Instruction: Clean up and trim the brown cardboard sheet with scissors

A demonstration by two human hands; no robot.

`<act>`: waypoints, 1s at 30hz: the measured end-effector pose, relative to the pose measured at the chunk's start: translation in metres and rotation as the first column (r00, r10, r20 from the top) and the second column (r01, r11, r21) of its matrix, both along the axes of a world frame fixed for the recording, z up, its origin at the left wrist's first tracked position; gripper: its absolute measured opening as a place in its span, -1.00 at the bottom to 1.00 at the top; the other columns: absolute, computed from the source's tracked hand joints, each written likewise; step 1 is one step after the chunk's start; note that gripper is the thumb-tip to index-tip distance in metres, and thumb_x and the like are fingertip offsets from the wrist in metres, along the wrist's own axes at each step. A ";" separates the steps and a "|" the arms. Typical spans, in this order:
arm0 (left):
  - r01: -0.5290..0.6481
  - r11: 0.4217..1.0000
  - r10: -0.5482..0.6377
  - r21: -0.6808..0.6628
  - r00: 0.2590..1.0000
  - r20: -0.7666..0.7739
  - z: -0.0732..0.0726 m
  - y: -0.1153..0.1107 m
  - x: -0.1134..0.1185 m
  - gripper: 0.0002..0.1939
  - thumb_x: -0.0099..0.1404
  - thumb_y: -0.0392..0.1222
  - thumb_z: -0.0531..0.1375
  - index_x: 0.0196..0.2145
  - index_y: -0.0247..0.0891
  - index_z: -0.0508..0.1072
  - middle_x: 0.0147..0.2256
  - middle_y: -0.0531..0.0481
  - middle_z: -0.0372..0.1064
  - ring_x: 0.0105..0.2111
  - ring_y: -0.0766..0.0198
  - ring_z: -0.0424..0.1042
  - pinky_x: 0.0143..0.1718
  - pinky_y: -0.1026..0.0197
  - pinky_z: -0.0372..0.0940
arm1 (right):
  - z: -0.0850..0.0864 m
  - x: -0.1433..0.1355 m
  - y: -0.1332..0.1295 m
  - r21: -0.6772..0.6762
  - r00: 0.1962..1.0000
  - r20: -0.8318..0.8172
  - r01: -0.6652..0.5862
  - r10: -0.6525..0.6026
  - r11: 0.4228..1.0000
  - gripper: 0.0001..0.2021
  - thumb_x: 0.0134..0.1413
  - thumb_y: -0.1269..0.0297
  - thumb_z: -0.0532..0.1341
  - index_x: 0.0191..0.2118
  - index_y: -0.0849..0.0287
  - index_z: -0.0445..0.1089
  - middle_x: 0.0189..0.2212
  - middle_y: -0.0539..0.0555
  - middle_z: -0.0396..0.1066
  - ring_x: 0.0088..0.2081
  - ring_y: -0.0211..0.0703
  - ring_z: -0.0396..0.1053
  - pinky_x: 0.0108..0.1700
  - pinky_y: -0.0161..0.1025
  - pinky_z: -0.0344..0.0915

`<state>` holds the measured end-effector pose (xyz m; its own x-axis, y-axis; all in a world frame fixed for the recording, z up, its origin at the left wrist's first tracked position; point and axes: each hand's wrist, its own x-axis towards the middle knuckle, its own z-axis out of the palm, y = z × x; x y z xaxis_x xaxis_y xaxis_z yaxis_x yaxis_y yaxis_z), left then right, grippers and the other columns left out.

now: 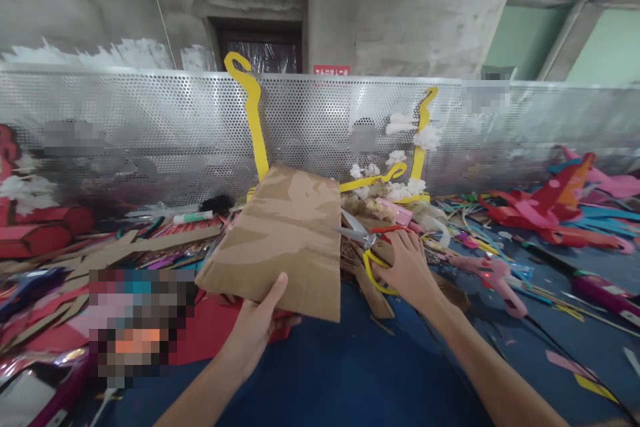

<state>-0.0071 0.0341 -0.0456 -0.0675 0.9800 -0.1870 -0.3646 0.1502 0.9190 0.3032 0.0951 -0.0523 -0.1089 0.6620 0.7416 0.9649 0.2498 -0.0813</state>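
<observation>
My left hand (265, 317) grips a brown cardboard sheet (295, 233) at its lower edge, thumb on top and fingers underneath. The sheet is held up above the table, tilted toward me. My right hand (407, 267) is closed on a pair of scissors (367, 240) with one red and one yellow handle loop. Their blades are spread apart and point left at the sheet's right edge, with one blade reaching over it. Whether they bite into the cardboard I cannot tell. Red sheet material (207, 330) lies beneath the cardboard.
A pink glue gun (493, 280) with a black cord lies to the right. Yellow curved cutouts (255, 120) lean on a perforated metal barrier (310, 120). Cardboard strips (115, 253) and scraps lie at left. A red and pink craft piece (555, 207) sits at far right on the blue table (340, 380).
</observation>
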 end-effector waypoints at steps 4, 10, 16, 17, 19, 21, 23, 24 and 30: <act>0.189 0.977 -0.200 -0.093 0.973 -0.117 0.000 0.003 -0.009 -0.48 0.23 0.28 0.31 -0.24 -0.30 0.49 -0.61 0.03 0.42 -0.78 0.48 0.18 -0.81 0.46 0.00 | 0.005 -0.005 -0.005 -0.041 0.997 0.008 -0.078 0.078 0.996 -0.54 -0.01 0.22 0.30 0.05 0.09 0.27 0.01 0.21 0.37 0.12 0.28 0.23 0.19 0.17 0.18; 0.331 0.907 -0.261 -0.259 0.926 0.271 0.015 -0.026 -0.023 -0.69 0.23 -0.01 0.41 -0.27 -0.34 0.56 -0.27 -0.16 0.59 -0.51 0.42 0.49 -0.54 0.48 0.40 | 0.006 -0.010 -0.011 -0.075 0.991 -0.005 -0.130 0.130 0.989 -0.57 0.02 0.23 0.32 0.03 0.09 0.28 0.01 0.19 0.37 0.10 0.26 0.24 0.20 0.15 0.18; 0.439 0.883 -0.466 -0.165 0.861 -0.203 0.035 -0.055 -0.025 -0.65 0.32 0.06 0.29 -0.15 -0.30 0.60 -0.17 -0.28 0.62 -0.49 0.18 0.57 -0.65 0.31 0.39 | 0.009 -0.013 -0.016 -0.060 0.980 -0.009 -0.198 0.198 0.978 -0.56 0.01 0.27 0.33 0.03 0.08 0.27 0.00 0.17 0.37 0.11 0.23 0.24 0.22 0.13 0.16; 0.413 0.908 -0.411 -0.063 0.857 -0.309 0.041 -0.049 -0.023 -0.69 0.32 0.01 0.31 -0.17 -0.29 0.61 -0.20 -0.25 0.62 -0.46 0.18 0.57 -0.58 0.31 0.42 | 0.010 -0.014 -0.017 -0.066 0.977 -0.006 -0.215 0.215 0.974 -0.56 0.01 0.27 0.33 0.03 0.08 0.27 0.00 0.17 0.37 0.11 0.22 0.23 0.21 0.13 0.16; 0.303 0.931 -0.212 0.203 0.903 -0.374 0.056 -0.031 -0.016 -0.79 0.26 -0.18 0.38 -0.15 -0.25 0.64 -0.13 -0.21 0.61 -0.20 0.16 0.60 -0.26 0.32 0.49 | 0.012 -0.015 -0.019 -0.082 0.968 0.000 -0.252 0.253 0.964 -0.56 0.01 0.26 0.34 0.03 0.07 0.27 0.00 0.16 0.36 0.11 0.22 0.23 0.21 0.14 0.17; 0.209 0.903 -0.083 0.376 0.942 -0.324 0.071 -0.009 -0.007 -0.72 0.19 -0.29 0.41 -0.11 -0.17 0.64 0.02 -0.14 0.57 0.03 0.14 0.52 -0.08 0.34 0.43 | 0.015 -0.017 -0.023 -0.097 0.958 0.007 -0.285 0.287 0.954 -0.58 0.03 0.25 0.34 0.02 0.08 0.28 -0.01 0.17 0.36 0.10 0.22 0.24 0.20 0.14 0.19; 0.220 0.862 -0.035 0.457 0.925 -0.379 0.082 0.012 0.003 -0.65 0.17 -0.29 0.43 -0.06 -0.14 0.63 0.03 -0.11 0.56 -0.01 0.14 0.53 -0.06 0.31 0.41 | 0.017 -0.019 -0.026 -0.112 0.948 0.016 -0.314 0.318 0.943 -0.59 0.04 0.26 0.34 0.02 0.08 0.28 -0.01 0.18 0.37 0.10 0.21 0.25 0.18 0.12 0.21; 0.284 0.846 -0.054 0.451 0.887 -0.458 0.084 0.021 0.008 -0.70 0.19 -0.25 0.42 -0.09 -0.16 0.64 -0.06 -0.11 0.61 -0.11 0.16 0.57 -0.10 0.29 0.42 | 0.018 -0.019 -0.027 -0.119 0.944 0.021 -0.325 0.330 0.938 -0.59 0.04 0.28 0.33 0.02 0.08 0.29 -0.01 0.19 0.38 0.09 0.21 0.25 0.17 0.11 0.21; 0.323 0.854 -0.070 0.407 0.848 -0.525 0.066 0.051 0.010 -0.78 0.27 -0.05 0.35 -0.37 -0.27 0.65 -0.44 -0.11 0.59 -0.46 0.23 0.51 -0.45 0.29 0.35 | 0.015 -0.017 -0.024 -0.110 0.950 0.034 -0.304 0.309 0.946 -0.59 0.01 0.30 0.32 0.01 0.09 0.30 -0.02 0.19 0.40 0.09 0.22 0.26 0.18 0.12 0.21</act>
